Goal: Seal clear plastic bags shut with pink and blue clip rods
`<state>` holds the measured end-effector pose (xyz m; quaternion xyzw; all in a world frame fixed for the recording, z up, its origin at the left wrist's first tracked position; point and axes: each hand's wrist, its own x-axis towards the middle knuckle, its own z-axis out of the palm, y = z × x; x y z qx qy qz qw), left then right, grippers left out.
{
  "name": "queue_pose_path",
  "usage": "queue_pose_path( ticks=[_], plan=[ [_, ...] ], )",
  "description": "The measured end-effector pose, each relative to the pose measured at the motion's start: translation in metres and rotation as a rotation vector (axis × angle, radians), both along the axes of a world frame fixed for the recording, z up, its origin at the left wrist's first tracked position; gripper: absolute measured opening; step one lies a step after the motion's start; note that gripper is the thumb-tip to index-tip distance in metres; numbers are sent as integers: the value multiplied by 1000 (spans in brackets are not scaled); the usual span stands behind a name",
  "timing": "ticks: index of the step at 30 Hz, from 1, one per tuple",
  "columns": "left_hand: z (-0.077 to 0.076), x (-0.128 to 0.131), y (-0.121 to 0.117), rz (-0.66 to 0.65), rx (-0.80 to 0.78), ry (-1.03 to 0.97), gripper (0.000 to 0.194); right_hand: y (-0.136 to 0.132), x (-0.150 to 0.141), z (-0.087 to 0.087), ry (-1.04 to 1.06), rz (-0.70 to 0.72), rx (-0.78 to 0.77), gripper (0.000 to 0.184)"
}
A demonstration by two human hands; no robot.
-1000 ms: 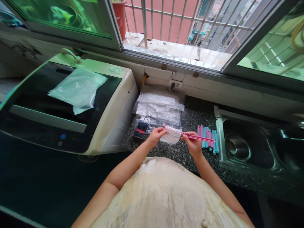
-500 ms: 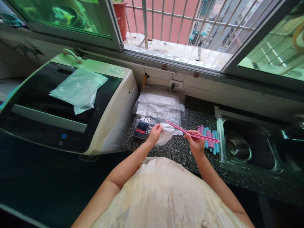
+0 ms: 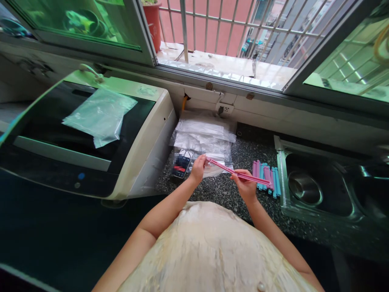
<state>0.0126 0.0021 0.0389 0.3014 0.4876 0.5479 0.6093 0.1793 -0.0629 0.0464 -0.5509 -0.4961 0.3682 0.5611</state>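
Note:
My right hand [image 3: 246,189] is closed round the middle of a long pink bag clip [image 3: 223,166], whose far end slants up to the left. The fingers of my left hand [image 3: 198,168] pinch the edge of a clear plastic bag [image 3: 215,172] at the clip's left tip. Whether those fingers also grip the clip tip is hard to make out. Behind the hands lie stacked clear plastic bags [image 3: 203,126] on the counter. Beyond my right hand are several pink and blue bag clips [image 3: 268,172] in a pile.
A phone [image 3: 182,163] lies left of my left hand on the speckled counter [image 3: 219,190]. A top-loading washing machine [image 3: 146,142] with a plastic bag [image 3: 101,113] on its lid stands at left. The steel sink [image 3: 322,162] borders the right. A wall socket [image 3: 225,108] is behind.
My right hand has moved left with the pink clip, bringing its tip to my left hand. My left hand has risen slightly with the bag edge.

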Motion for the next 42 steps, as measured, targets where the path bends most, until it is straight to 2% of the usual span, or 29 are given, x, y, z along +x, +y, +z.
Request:
queue_pose_path(
  ticks=[3, 6, 14, 21, 24, 32, 38, 42],
  plan=[
    [4, -1, -1, -98, -22, 1, 22, 0, 0, -4, 11, 12, -13, 22],
    [7, -1, -2, -133, -66, 39, 23, 1, 0, -6, 10, 29, -34, 23],
    [-4, -3, 0, -62, -105, 13, 27, 1, 11, -8, -30, 4, -17, 33],
    [-14, -2, -6, -61, -109, 40, 27, -10, 21, -7, -126, -132, 115, 21],
    [-14, 1, -8, -76, -106, 40, 28, -12, 19, -5, -150, -139, 129, 19],
    [-10, 2, -9, -109, -66, 61, 28, -12, 18, 5, -269, -77, 177, 12],
    [1, 4, -14, -133, -52, 54, 29, -8, 12, 18, -449, 58, 210, 11],
    [6, 2, -16, -128, -52, 47, 28, -5, 8, 21, -488, 110, 232, 9]
  ],
)
